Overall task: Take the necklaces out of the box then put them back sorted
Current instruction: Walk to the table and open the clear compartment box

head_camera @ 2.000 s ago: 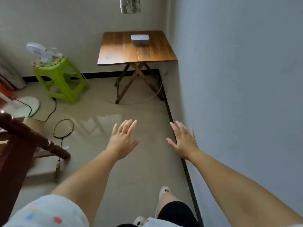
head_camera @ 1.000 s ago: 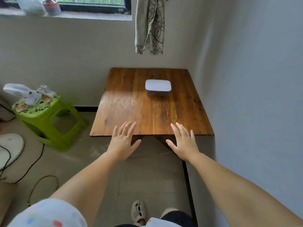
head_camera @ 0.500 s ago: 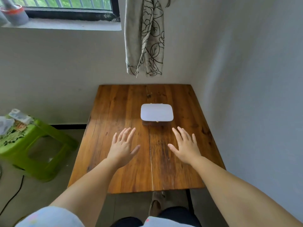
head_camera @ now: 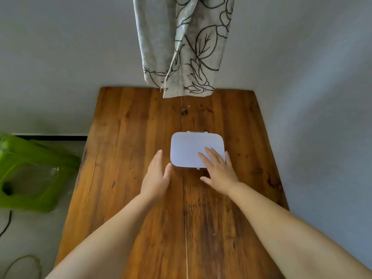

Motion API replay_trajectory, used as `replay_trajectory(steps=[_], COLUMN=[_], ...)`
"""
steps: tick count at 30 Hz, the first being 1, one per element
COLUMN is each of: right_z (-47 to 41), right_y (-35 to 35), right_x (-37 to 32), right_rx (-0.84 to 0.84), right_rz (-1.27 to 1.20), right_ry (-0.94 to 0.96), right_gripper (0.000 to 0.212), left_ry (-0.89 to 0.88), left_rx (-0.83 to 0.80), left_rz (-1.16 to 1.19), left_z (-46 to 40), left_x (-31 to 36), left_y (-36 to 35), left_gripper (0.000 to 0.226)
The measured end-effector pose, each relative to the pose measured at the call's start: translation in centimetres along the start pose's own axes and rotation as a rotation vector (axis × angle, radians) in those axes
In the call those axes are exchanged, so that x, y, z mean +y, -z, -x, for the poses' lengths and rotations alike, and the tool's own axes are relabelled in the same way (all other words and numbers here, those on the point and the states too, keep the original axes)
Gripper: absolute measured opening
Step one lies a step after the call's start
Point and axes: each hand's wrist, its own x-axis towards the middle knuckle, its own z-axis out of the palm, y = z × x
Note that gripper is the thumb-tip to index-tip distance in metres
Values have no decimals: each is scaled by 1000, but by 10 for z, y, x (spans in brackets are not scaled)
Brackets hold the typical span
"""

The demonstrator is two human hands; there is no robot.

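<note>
A small box (head_camera: 189,147) with a pale lid and a dark base sits closed in the middle of the wooden table (head_camera: 124,150). A small gold clasp shows on its front. My right hand (head_camera: 218,168) lies flat with its fingers over the lid's front right corner. My left hand (head_camera: 157,176) is held edge-on just left of the box's front left corner, thumb close to the box, holding nothing. No necklaces are in sight; the inside of the box is hidden.
A patterned curtain (head_camera: 185,47) hangs over the table's far edge. Walls close the table at the back and on the right. A green plastic stool (head_camera: 30,174) stands on the floor to the left, with a cable (head_camera: 6,224) near it.
I have walked up to the table and it now fills the view. Both hands have reached forward to the box; the right one has come over the lid.
</note>
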Motion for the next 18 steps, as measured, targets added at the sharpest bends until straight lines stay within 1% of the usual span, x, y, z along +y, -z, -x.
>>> replay_trajectory(steps=[3, 7, 9, 12, 16, 18], right_z=[-17, -25, -27, -29, -25, -27], right_y=[-15, -27, -34, -38, -17, 12], right_x=[1, 7, 9, 12, 17, 24], right_rx=[2, 130, 215, 272, 225, 167], right_rz=[51, 32, 23, -12, -91, -255], right_ry=[60, 96, 108, 121, 157, 143], right_gripper=[75, 69, 67, 63, 55, 51], left_ry=[91, 70, 67, 52, 77, 91], left_rx=[-22, -55, -52, -41, -21, -19], left_rz=[236, 506, 557, 629, 719, 720], left_z=[-16, -18, -18, -20, -23, -24], left_x=[0, 8, 7, 3, -3, -3], left_y=[-15, -24, -28, -33, -38, -39], left_gripper=[52, 39, 36, 33, 41, 42])
